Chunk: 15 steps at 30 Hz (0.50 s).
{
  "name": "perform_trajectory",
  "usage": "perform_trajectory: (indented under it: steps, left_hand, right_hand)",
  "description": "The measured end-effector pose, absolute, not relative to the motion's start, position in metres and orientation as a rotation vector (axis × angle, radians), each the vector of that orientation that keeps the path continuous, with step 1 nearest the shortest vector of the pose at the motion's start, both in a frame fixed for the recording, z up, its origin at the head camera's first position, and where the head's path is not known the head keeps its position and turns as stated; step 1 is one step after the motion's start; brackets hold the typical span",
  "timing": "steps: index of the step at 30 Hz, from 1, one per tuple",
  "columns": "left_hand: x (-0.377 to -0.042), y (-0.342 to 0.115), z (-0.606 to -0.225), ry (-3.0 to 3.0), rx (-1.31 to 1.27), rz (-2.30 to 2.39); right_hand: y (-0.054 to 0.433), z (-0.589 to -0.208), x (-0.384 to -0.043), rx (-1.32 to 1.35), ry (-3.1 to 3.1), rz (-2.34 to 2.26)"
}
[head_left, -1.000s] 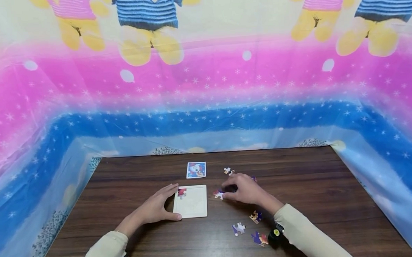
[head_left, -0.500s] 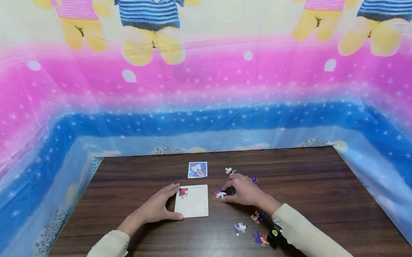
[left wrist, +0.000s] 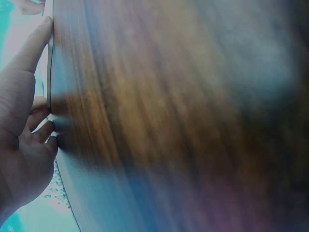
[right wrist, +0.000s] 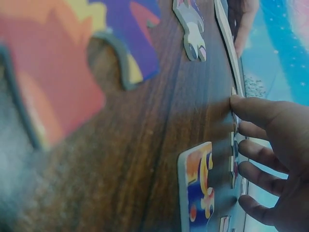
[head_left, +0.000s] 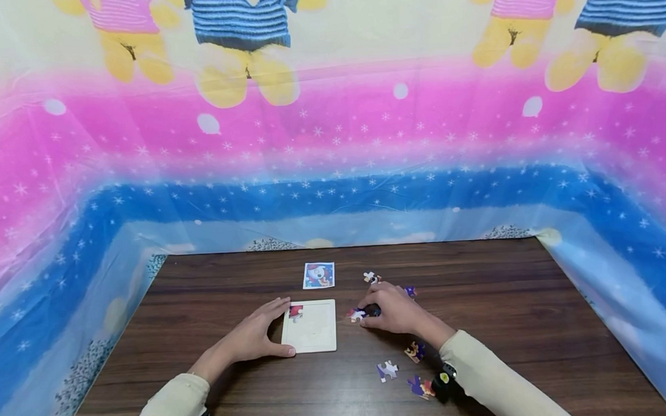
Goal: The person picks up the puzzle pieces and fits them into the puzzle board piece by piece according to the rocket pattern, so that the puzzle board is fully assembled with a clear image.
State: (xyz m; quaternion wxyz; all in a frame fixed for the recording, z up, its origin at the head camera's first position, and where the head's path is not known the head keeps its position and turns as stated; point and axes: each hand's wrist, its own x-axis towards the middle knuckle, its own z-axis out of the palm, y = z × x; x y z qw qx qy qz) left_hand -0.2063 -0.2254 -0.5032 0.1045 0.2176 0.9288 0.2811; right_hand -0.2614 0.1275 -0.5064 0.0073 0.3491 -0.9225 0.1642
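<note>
My left hand (head_left: 255,333) holds the left side of a square white puzzle tray (head_left: 318,338), thumb at the near corner and fingers at the far corner. A red puzzle piece (head_left: 295,311) lies in the tray's far left corner. To the tray's right, my right hand (head_left: 394,308) has its thumb and index fingertips at the edges of a red-and-white puzzle piece (head_left: 356,315) on the table. In the right wrist view the thumb (right wrist: 251,108) reaches down to that piece, while the other fingers (right wrist: 263,176) are spread, bent toward the tabletop.
A small picture card (head_left: 319,275) lies beyond the tray. Loose puzzle pieces surround the right hand: a white-and-black one (head_left: 371,277), a purple one (head_left: 410,291), an orange-and-purple one (head_left: 415,351), a white-and-purple one (head_left: 387,370) and a purple-and-red one (head_left: 419,385). A printed cloth (head_left: 332,196) stands behind the table.
The right hand's fingertips have shifted slightly around the red-and-white puzzle piece. The left hand and the tray stay in place.
</note>
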Motion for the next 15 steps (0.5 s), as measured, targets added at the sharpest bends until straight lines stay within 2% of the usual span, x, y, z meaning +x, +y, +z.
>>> perform_trajectory:
  steps: [15]
  left_hand:
    - [-0.206, -0.2253, -0.5025, 2.74, 0.643, 0.829]
  right_hand:
    - [0.1273, -0.5052, -0.2615, 1.151, -2.812, 0.469]
